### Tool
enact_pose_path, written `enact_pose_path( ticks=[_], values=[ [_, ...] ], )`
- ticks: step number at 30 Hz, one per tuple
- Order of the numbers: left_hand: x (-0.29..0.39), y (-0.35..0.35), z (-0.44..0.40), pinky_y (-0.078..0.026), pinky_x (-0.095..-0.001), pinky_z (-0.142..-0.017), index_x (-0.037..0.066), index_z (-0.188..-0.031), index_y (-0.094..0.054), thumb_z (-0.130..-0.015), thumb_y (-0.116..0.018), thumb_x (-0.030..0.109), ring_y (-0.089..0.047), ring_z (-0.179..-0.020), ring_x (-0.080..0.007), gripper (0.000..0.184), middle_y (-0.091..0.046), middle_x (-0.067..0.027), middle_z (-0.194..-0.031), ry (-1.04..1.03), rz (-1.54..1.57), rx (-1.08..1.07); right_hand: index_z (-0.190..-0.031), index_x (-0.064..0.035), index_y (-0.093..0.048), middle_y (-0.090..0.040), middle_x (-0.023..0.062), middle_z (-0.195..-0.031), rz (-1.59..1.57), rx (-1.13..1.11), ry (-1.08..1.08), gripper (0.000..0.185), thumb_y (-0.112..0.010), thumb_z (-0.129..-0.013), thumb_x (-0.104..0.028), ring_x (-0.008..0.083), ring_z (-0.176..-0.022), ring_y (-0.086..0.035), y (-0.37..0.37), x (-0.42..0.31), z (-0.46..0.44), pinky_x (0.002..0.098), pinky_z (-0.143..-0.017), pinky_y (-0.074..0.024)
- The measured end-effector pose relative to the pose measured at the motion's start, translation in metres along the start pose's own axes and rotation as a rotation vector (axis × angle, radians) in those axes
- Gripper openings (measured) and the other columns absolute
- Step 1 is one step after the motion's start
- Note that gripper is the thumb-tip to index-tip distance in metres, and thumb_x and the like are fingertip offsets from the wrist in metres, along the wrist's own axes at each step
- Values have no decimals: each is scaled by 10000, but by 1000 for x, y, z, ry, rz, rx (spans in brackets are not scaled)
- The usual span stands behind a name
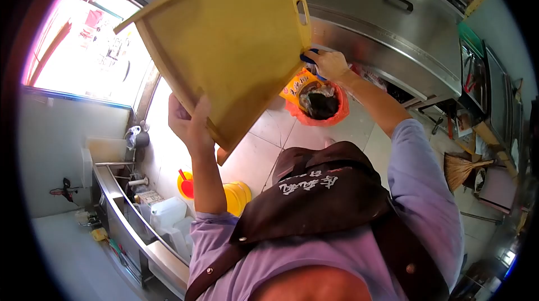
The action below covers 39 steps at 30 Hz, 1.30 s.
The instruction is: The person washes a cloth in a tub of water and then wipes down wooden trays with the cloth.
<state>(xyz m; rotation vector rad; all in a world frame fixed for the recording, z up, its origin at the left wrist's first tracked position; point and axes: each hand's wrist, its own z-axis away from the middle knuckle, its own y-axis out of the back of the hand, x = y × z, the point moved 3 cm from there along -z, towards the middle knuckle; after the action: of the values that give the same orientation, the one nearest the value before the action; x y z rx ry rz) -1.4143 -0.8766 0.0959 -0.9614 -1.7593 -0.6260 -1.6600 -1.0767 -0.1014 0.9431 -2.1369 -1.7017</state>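
A large yellow tray [224, 42] with raised edges and a slot handle is held up, tilted, in front of me. My left hand [191, 118] grips its lower left edge, the thumb over the rim. Beside the tray's lower right corner, my right hand [330, 65] is closed around a dark blue object [310, 56], which touches the tray's edge. Below the right hand, a bin with a red-orange liner [320, 121] holds an orange packet [298, 86] and dark waste.
A stainless steel counter unit [387, 14] stands ahead on the right. On the tiled floor are a yellow bucket [238, 197] and a red scoop [187, 187] in a yellow container. A metal rack [120, 205] is at left, a straw broom [463, 169] at right.
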Motion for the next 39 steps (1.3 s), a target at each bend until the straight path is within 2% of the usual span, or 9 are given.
enact_pose_path(
  ticks=[4, 7, 14, 21, 24, 26, 28, 30, 39],
  values=[
    [-7, -7, 8, -468, -261, -765, -54, -1100, -523, -750, -606, 32, -596, -813, -141, 370, -615, -93, -965, -11, 31, -1, -1128, -181, -604, -682, 130, -902, -190, -8, -304, 364, -643, -770, -233, 322, -793, -666, 15, 18, 7, 403, -643, -536],
    [-6, -3, 4, -477, -272, -772, -60, -1117, -514, -728, -599, 41, -606, -822, -154, 411, -615, -113, -979, -5, 136, 0, -1163, -181, -582, -677, 140, -890, -217, 298, -133, 398, -650, -774, -221, 325, -779, -660, 11, 1, 23, 420, -626, -531],
    [18, -9, 1, -494, -300, -825, -57, -1133, -519, -689, -641, 109, -627, -863, -203, 490, -616, -142, -989, 79, 174, 64, -1110, -155, -558, -651, 98, -745, -68, 394, 41, 325, -587, -787, -157, 284, -638, -652, 9, 9, 10, 412, -533, -506],
    [7, -1, 12, -484, -289, -817, -49, -1108, -538, -702, -624, 76, -619, -854, -183, 434, -618, -122, -972, 65, 43, 52, -1005, -157, -575, -621, 67, -631, 174, -49, 293, 214, -549, -793, -174, 254, -591, -655, 4, 13, -5, 396, -509, -503],
    [-2, 4, 15, -473, -261, -800, -58, -1088, -537, -707, -608, 32, -607, -839, -150, 398, -616, -108, -957, 21, 41, 36, -968, -142, -602, -644, 94, -682, 157, 66, 291, 175, -580, -798, -177, 257, -627, -661, 5, 28, 6, 378, -527, -517],
    [-2, 8, 19, -464, -256, -802, -53, -1089, -537, -706, -617, 34, -599, -846, -146, 400, -611, -98, -956, 1, 28, 34, -960, -131, -631, -669, 81, -729, 125, -81, -133, 191, -663, -788, -210, 232, -654, -668, -38, 79, 18, 351, -543, -527],
    [2, 11, 18, -458, -256, -808, -48, -1094, -535, -701, -635, 45, -593, -853, -149, 416, -606, -89, -958, -23, 1, 30, -968, -141, -652, -669, 36, -725, -869, 38, -731, 238, -714, -806, -304, 190, -640, -651, -68, 129, 49, 326, -591, -537],
    [0, 18, 19, -461, -264, -809, -45, -1110, -528, -691, -648, 51, -596, -860, -157, 446, -607, -92, -970, -61, -4, 52, -980, -135, -654, -657, 20, -731, -1347, -16, -999, 285, -715, -812, -357, 164, -642, -629, -63, 121, 66, 326, -618, -534],
    [-1, 4, 15, -467, -282, -821, -49, -1169, -498, -677, -688, 71, -597, -897, -177, 541, -601, -108, -1024, -100, 68, 0, -1104, -145, -585, -640, 32, -1040, -2033, 21, -923, 331, -640, -878, -381, 186, -914, -614, -11, 35, 33, 371, -819, -488]
  ],
)
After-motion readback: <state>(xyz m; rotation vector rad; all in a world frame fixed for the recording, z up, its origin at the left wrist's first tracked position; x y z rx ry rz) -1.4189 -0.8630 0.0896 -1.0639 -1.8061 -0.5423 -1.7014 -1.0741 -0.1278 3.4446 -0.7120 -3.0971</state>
